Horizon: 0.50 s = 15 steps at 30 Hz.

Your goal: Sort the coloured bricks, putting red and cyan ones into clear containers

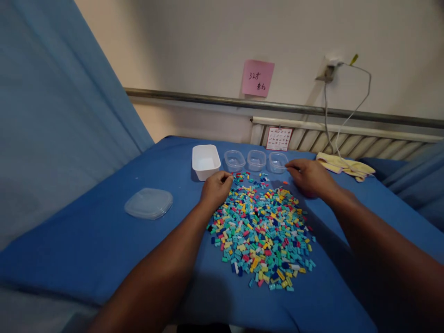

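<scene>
Blue cloth: spreads beneath everything handled; its soft creases could let a light tub tilt.
Loose multicoloured plastic bricks: lie in a wide, shallow heap at the middle of the cloth, between left forearm and right forearm; a low, dragging arm could scatter the outer ones.
White rectangular plastic tub: upright, beyond the heap to the left; a knock from the knuckles could shift it.
Three small clear plastic tubs: upright in a row beyond the heap; a sideways nudge could shove one into its neighbour.
Left hand: at the heap's far left edge, thumb and fingers drawn together; I cannot tell whether a brick sits between them. A careless pinch could let one slip.
Right hand: fingertips at the rightmost clear tub's rim; whether they grip it, I cannot tell. Pressing there could tip it.
Reddish thing: partly hidden beneath that hand.
Flat translucent lids: stacked on the left; a wide elbow could slide them apart.
</scene>
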{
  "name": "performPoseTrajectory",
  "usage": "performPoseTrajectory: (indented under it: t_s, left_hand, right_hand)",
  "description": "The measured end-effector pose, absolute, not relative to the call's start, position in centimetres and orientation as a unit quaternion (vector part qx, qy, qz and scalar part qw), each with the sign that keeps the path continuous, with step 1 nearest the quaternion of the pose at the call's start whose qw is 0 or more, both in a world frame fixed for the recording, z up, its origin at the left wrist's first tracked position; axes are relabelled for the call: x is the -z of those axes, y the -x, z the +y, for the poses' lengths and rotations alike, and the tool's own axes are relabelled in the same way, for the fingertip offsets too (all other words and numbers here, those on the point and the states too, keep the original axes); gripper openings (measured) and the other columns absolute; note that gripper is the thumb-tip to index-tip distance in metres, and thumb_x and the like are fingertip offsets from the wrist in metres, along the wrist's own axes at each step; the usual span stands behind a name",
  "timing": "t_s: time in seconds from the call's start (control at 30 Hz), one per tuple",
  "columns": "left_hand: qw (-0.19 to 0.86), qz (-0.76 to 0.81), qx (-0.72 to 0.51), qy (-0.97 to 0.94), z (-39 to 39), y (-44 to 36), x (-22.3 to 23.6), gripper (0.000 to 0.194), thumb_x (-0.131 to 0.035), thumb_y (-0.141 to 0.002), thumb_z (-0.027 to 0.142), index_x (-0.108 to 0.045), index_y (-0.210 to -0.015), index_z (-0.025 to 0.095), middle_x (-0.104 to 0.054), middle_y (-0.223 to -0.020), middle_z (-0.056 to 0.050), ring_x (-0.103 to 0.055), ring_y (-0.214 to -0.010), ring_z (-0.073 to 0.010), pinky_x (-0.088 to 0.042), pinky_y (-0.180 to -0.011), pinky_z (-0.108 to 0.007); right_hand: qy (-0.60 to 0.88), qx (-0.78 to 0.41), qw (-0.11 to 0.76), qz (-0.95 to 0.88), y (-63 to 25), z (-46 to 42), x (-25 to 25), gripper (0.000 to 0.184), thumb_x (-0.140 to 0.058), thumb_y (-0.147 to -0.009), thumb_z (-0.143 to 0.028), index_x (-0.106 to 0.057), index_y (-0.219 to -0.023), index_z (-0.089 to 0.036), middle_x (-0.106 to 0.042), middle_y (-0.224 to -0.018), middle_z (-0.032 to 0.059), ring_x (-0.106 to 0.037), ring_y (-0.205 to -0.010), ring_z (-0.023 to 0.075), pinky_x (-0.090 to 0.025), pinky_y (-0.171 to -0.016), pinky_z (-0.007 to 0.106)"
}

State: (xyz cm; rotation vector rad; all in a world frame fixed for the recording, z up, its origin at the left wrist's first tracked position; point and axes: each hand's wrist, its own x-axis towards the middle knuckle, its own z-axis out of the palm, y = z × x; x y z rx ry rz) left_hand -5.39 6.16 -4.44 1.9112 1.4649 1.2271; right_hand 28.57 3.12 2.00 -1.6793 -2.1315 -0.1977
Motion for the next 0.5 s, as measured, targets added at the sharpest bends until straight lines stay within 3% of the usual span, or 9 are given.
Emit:
performPoseTrajectory:
  t_s: [0.27,0.5]
  left_hand:
    - [0.222,0.527,-0.453,-0.683,5.9,5.3,4.7,0.021,-0.065,-0.095,0.037,-0.08,-0.094,0.022,-0.079,-0.087,-0.001,-0.073,-0.082,-0.0199,-0.049,-0.071,-0.029]
    - [0.213,0.533,-0.457,-0.68,5.8,5.3,4.8,0.02,-0.063,-0.096,0.034,-0.08,-0.093,0.022,-0.08,-0.089,-0.001,-0.074,-0.083,-0.0197,-0.051,-0.075,-0.03]
  right_hand:
    - [0.548,-0.003,0.112,-0.829,-17.8,7.9,0.1,0.04,-0.053,-0.105,-0.016,-0.077,-0.136,-0.021,-0.078,-0.137,0.011,-0.073,-0.125,0.0268,-0.052,-0.105,0.031]
    - [0.562,-0.012,0.061,-0.825,-16.0,10.6,2.5,0.032,-0.062,-0.099,-0.018,-0.081,-0.124,-0.024,-0.082,-0.119,0.0131,-0.075,-0.112,0.0286,-0.052,-0.092,0.031]
